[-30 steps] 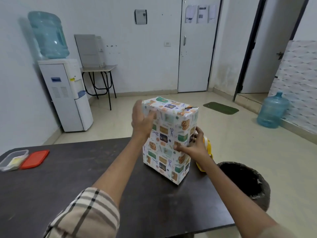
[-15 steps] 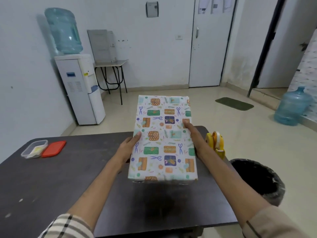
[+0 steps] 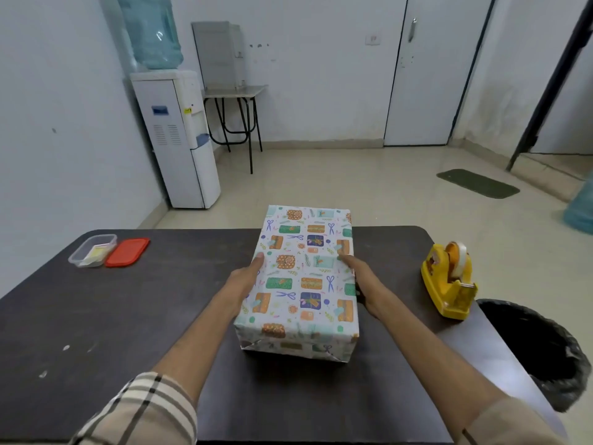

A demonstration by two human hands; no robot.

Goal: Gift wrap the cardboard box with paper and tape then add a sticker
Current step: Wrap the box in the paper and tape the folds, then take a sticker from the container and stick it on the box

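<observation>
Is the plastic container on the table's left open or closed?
Open: the container has no lid on it, and its red lid lies flat on the table right beside it.

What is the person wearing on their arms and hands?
The left hand and right hand are bare: no gloves, rings or watch in view. The left sleeve is beige plaid with dark and white stripes; the right sleeve is plain tan.

Left hand: thumb on the top edge of the wrapped box, gripping its left side.
Right hand: mirrored, gripping the right side.
Left forearm, right forearm: bare, stretched forward.
</observation>
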